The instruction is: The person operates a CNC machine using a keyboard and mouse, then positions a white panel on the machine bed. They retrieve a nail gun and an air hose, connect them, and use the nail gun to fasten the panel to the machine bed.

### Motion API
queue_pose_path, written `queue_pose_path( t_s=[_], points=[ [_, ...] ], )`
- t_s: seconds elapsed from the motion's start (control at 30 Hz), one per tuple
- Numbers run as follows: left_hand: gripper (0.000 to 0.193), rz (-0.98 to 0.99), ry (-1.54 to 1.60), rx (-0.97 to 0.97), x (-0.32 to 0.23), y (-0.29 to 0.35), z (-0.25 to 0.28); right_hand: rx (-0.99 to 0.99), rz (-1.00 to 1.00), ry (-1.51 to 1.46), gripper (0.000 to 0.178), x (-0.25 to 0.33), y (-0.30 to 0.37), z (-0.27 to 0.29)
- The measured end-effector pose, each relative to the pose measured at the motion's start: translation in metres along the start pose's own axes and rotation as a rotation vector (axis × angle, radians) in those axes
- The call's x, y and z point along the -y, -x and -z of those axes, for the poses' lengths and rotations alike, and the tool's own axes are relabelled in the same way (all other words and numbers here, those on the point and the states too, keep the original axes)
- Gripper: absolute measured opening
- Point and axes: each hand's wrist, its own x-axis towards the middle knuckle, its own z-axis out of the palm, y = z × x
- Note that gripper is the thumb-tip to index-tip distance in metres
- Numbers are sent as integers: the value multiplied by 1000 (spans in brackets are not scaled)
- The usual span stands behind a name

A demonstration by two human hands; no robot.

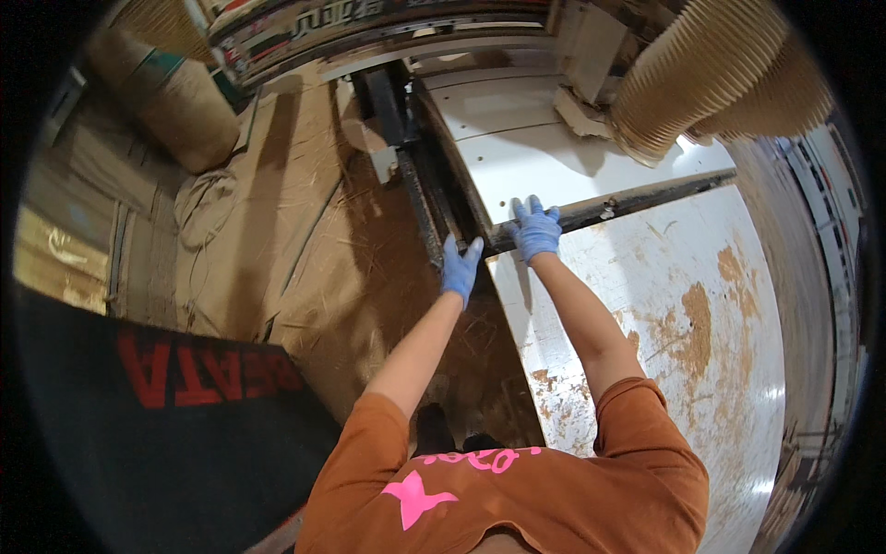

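Left hand (460,271), contact unclear; right hand (536,231) on panel (535,162).

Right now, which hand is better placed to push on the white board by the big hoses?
Probably the right hand: its spread fingers reach over the white board's near edge. The left hand is off the board, beside the dark rail.

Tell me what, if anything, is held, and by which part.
Nothing looks held. The right hand lies spread on a corner of the white board; the left hand is open by the black rail.
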Motion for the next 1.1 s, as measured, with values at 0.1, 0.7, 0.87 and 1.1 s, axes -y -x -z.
queue_pose_path(
  t_s=[0.1, 0.7, 0.87, 1.1],
  points=[
    [93, 82, -222, 14, -42, -45, -35, -7, -15, -2, 60, -12, -2, -11],
    [98, 242, -139, -195, -47, -117, -88, 17, -59, -63, 57, 1, 6, 11],
    [96, 246, -111, -195, -48, -118, -87, 44, -62, -98, 59, 1, 5, 13],
    [100, 224, -106, -164, -51, -113, -89, 22, -65, -113, 59, -3, 7, 4]
  ],
)
